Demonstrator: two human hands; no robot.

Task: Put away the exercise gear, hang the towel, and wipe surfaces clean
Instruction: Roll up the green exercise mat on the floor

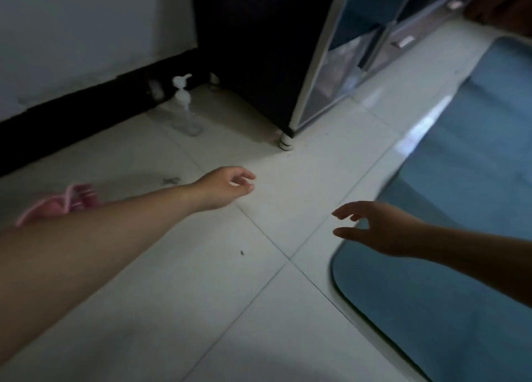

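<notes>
A blue exercise mat point(460, 197) lies flat on the white tiled floor along the right side. My right hand point(377, 227) hovers over its near left edge, fingers apart and holding nothing. My left hand point(224, 185) reaches out over the bare tiles in the middle, fingers loosely curled and empty. A pink item point(62, 201), partly hidden behind my left forearm, lies on the floor at the left; I cannot tell what it is.
A clear pump bottle point(185, 108) stands on the floor by the dark baseboard. A black cabinet point(259, 50) with blue glass doors point(359, 44) stands on short legs at the back. A small dark speck point(242, 252) lies on the tiles.
</notes>
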